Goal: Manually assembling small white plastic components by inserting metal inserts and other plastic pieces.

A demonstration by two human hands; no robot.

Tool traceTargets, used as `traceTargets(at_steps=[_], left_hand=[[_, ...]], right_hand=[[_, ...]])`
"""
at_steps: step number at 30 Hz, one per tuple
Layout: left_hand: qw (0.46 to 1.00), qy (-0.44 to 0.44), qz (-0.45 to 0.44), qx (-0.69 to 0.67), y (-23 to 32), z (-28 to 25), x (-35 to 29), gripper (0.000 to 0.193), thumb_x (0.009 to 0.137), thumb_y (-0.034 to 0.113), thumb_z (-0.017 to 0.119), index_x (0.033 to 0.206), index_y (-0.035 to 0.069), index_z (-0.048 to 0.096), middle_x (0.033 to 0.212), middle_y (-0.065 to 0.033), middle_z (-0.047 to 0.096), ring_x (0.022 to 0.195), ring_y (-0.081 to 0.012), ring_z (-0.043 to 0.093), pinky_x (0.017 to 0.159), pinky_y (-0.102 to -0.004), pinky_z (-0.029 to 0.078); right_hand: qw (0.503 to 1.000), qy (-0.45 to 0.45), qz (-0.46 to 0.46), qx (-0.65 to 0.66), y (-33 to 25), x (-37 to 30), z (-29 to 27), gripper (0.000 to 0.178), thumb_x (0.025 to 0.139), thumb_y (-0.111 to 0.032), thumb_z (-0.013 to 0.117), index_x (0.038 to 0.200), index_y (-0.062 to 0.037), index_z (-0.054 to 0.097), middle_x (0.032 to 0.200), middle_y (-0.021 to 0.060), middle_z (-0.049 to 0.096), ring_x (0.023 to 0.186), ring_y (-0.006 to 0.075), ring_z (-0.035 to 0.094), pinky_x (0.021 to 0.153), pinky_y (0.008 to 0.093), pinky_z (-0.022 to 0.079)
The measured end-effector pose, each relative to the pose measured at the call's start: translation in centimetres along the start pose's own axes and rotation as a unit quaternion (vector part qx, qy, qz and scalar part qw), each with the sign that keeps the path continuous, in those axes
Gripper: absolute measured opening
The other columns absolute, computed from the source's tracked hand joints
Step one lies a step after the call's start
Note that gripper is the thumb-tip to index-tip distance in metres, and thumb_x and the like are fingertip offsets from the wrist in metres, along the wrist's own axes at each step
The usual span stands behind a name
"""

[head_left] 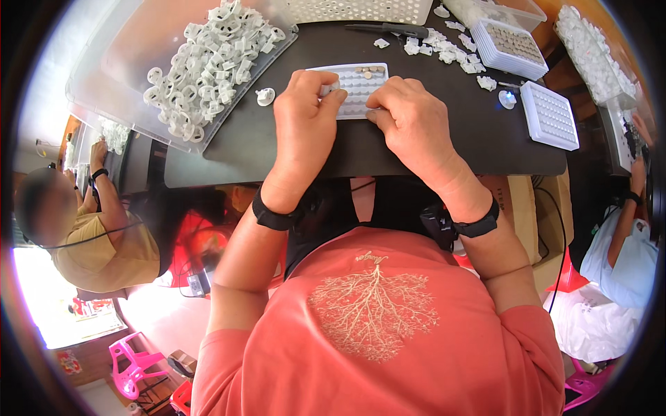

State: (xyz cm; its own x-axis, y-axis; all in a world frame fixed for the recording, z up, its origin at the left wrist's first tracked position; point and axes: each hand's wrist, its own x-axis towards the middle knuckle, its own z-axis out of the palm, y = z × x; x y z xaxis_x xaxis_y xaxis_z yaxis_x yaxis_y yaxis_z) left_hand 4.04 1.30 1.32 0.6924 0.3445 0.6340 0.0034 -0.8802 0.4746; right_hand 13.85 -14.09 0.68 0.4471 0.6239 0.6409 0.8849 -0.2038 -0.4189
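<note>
A clear plastic bin of white ring-shaped plastic parts [208,66] sits at ten o'clock on the dark table [444,145]. At twelve o'clock lies a white gridded plastic tray [357,87], a few cells filled with tan pieces. The right hand [409,121] presses curled fingers on its edge; the left hand [305,118] pinches a small white part [326,89] over it.

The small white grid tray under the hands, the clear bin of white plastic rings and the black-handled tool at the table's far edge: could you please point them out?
small white grid tray [357,87], head view, on its open cells between the hands.
clear bin of white plastic rings [132,41], head view, on its bare clear floor.
black-handled tool [388,29], head view, on its handle.
</note>
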Motion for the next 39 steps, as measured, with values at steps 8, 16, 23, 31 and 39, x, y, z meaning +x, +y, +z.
traceTargets(at_steps=[8,16,23,31,39], left_hand=[[0.840,0.084,-0.285,-0.454,0.0,-2.2,-2.0,0.021,0.096,0.002,0.062,0.113,-0.010,0.064,0.097,-0.0154,0.069,0.076,-0.0189,0.067,0.058,-0.0266,0.051],[0.797,0.119,-0.302,-0.509,-0.6,-2.3,-3.3,0.023,0.097,0.003,0.060,0.115,-0.011,0.061,0.099,-0.0177,0.068,0.078,-0.0219,0.068,0.061,-0.0299,0.055],[0.814,0.085,-0.299,-0.491,-0.6,-2.3,-3.6,0.022,0.097,0.003,0.062,0.114,-0.009,0.063,0.100,-0.0144,0.068,0.081,-0.0192,0.067,0.063,-0.0288,0.055],[0.800,0.085,-0.306,-0.508,-0.9,-2.5,-3.5,0.021,0.097,0.005,0.062,0.113,-0.009,0.064,0.100,-0.0136,0.068,0.081,-0.0174,0.066,0.064,-0.0281,0.054],[0.794,0.075,-0.326,-0.508,-0.7,-2.9,-3.2,0.024,0.098,0.005,0.060,0.116,-0.010,0.061,0.099,-0.0142,0.067,0.081,-0.0201,0.066,0.064,-0.0301,0.054]], right_hand=[[0.999,-0.039,-0.003,-0.004,0.2,0.3,-0.4,0.005,0.077,-0.007,0.071,0.081,-0.0070,0.068,0.085,0.0060,0.067,0.083,0.0283,0.065,0.069,0.0402,0.054],[0.995,-0.085,-0.035,-0.025,-2.3,4.3,1.0,0.007,0.079,-0.006,0.063,0.083,-0.0060,0.069,0.087,0.0110,0.069,0.081,0.0322,0.069,0.069,0.0431,0.055],[0.983,-0.136,-0.073,-0.095,-1.5,6.3,4.3,0.008,0.077,-0.007,0.063,0.084,-0.0067,0.069,0.086,0.0123,0.070,0.080,0.0325,0.070,0.067,0.0441,0.054],[0.978,-0.191,-0.046,-0.073,-1.5,6.9,4.7,0.009,0.078,-0.005,0.062,0.083,-0.0075,0.069,0.086,0.0122,0.070,0.081,0.0335,0.069,0.071,0.0458,0.053],[0.974,-0.209,-0.031,-0.088,-2.1,6.8,3.2,0.008,0.080,-0.007,0.062,0.084,-0.0029,0.068,0.089,0.0141,0.070,0.085,0.0346,0.068,0.073,0.0467,0.053]])
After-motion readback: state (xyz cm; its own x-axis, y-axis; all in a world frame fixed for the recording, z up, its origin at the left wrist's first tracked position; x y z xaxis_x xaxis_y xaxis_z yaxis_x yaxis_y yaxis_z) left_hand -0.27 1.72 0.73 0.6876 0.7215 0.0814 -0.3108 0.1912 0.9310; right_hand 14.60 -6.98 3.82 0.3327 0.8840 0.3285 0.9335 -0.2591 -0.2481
